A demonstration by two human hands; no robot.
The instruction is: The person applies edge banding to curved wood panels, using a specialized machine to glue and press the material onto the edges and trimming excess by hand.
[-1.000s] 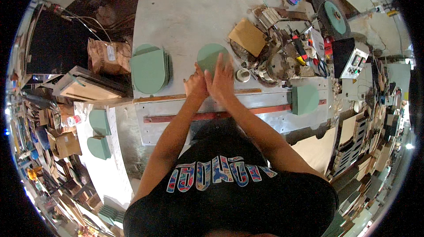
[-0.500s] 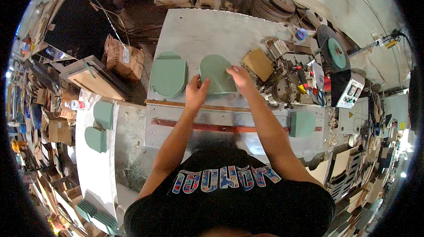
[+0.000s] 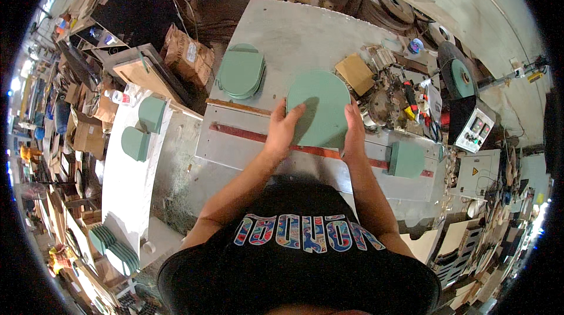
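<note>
A flat green panel [image 3: 322, 100], round at its far end, is held up between my two hands above the front part of the metal table. My left hand [image 3: 283, 130] grips its left edge, with the thumb on the upper face. Along the right edge my right hand [image 3: 354, 133] is closed, its far-side fingers partly hidden. Left of the held panel lies a stack of like green panels [image 3: 241, 73]. Another green stack [image 3: 406, 159] stands to the right, by the red strip [image 3: 244, 133] that crosses the table.
Tools and metal parts [image 3: 385, 106] clutter the table's right side, beside a tan block [image 3: 354, 73]. A control box [image 3: 472, 130] with buttons and a grinding wheel [image 3: 460, 77] stand farther right. On the left, a white bench [image 3: 126, 191] holds more green panels [image 3: 135, 143].
The green panel has come up off the table and toward me, with both hands now on its sides. My view has turned slightly, so the surroundings appear shifted.
</note>
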